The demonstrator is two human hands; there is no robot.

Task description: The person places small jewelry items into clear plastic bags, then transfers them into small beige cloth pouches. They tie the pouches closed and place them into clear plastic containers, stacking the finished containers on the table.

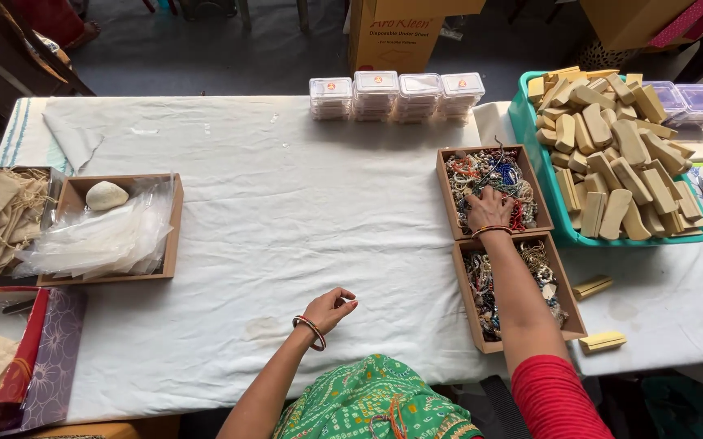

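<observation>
Head view: right hand (488, 208) rests on beads (494, 175), far box (446, 195).

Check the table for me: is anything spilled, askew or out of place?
Nothing is spilled. Two wooden blocks lie loose on the cloth, outside the teal tray that holds the rest. A faint stain marks the white cloth near the left hand. The right hand rests in the far bead box.

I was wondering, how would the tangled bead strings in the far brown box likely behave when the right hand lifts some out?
The bead strings look limp and knotted together, so they would probably dangle and drag neighbours up. The right hand rests on a heaped pile, so loose strands may spill over the brown box edge. They seem light.
</observation>
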